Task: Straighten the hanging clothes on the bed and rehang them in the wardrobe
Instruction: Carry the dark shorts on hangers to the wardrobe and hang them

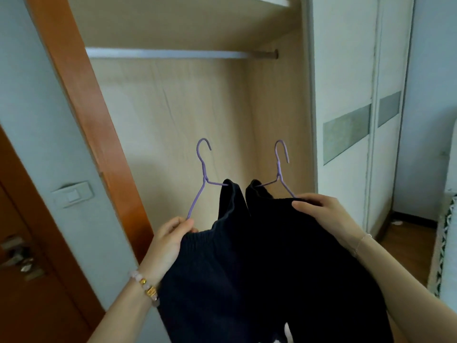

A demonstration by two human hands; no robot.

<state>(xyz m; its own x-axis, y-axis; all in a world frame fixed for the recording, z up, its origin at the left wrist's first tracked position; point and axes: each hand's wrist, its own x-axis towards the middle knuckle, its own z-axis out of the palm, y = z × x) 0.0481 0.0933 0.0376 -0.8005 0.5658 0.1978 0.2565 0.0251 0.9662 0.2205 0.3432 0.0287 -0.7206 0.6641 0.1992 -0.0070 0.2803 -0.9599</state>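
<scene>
**Two hangers at the wardrobe, none hung yet**

The left hand pinches the bare arm of the left hanger; the right hand curls over the right hanger and the dark clothes draped on both; both hooks sit well below the wardrobe rail, so hanging them up looks left to do.

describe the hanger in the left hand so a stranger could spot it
In front of the open wardrobe, below its white rail, two purple hangers are held up. It is the left hanger, nearer the orange trim, pinched by the left hand. Unlike the right hanger, its outer arm shows long and bare.
</scene>
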